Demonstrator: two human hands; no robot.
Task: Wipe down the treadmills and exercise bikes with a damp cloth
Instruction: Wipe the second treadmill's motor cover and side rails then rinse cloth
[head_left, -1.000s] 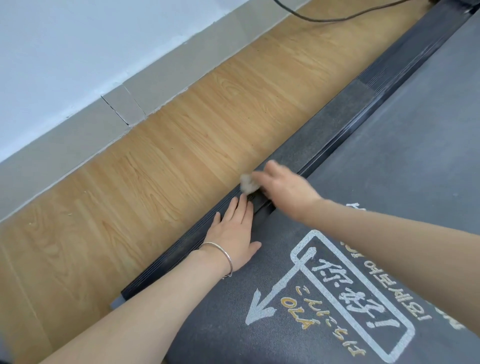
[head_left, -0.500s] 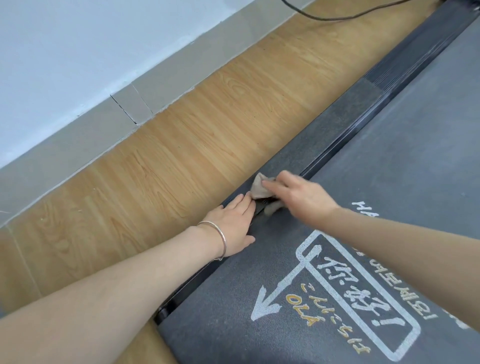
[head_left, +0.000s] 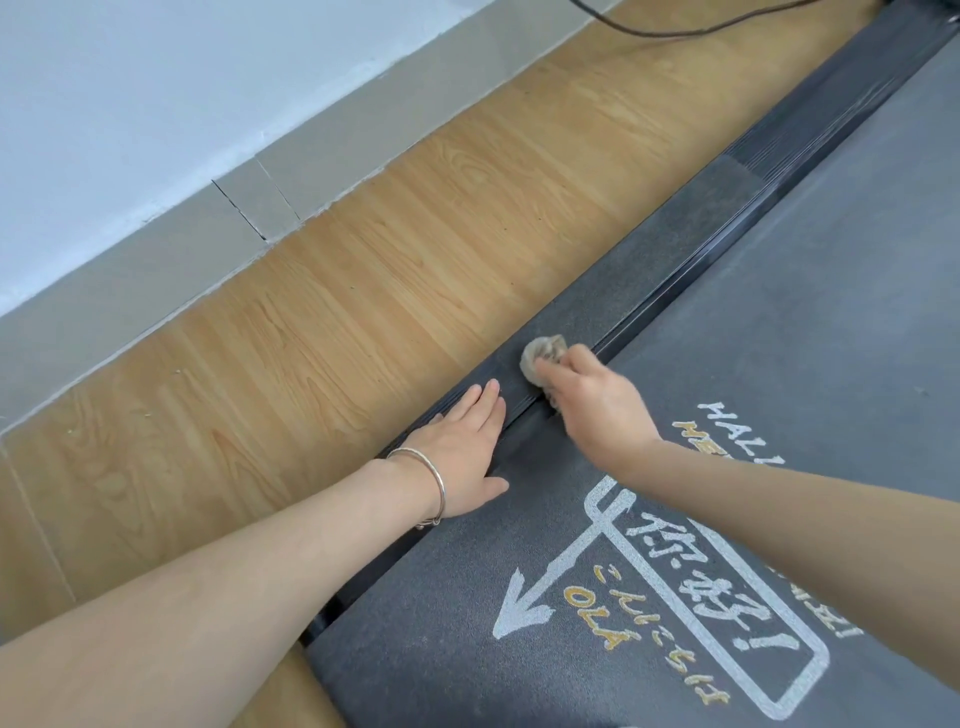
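Wood floor (head_left: 363, 291) upper left; my right hand (head_left: 597, 410) pinches the cloth (head_left: 540, 356) on the treadmill rail (head_left: 675, 260), left hand (head_left: 462, 452) spread flat.

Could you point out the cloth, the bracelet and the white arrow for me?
cloth (head_left: 543, 358): head view, on the bunched wad ahead of the right hand's fingers.
bracelet (head_left: 435, 474): head view, on the silver band across the left wrist.
white arrow (head_left: 519, 613): head view, on its arrowhead.
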